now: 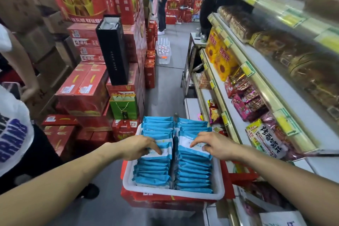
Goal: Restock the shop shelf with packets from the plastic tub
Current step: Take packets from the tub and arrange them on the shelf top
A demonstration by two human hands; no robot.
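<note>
A white plastic tub (170, 194) rests on red cartons in the aisle, packed with two rows of upright blue and white packets (156, 172). My left hand (139, 147) reaches into the left row, its fingers curled round the top of one packet (161, 153). My right hand (214, 145) does the same in the right row, pinching a packet (192, 147) by its upper edge. Both gripped packets stand slightly higher than their neighbours. The shop shelf (256, 86) runs along the right side.
Snack bags fill the shelf tiers, with a white packet (267, 138) lying close to my right hand. Stacks of red cartons (86, 86) line the left of the aisle. A person in a white shirt (12, 134) stands at left, another person (162, 0) far down the aisle.
</note>
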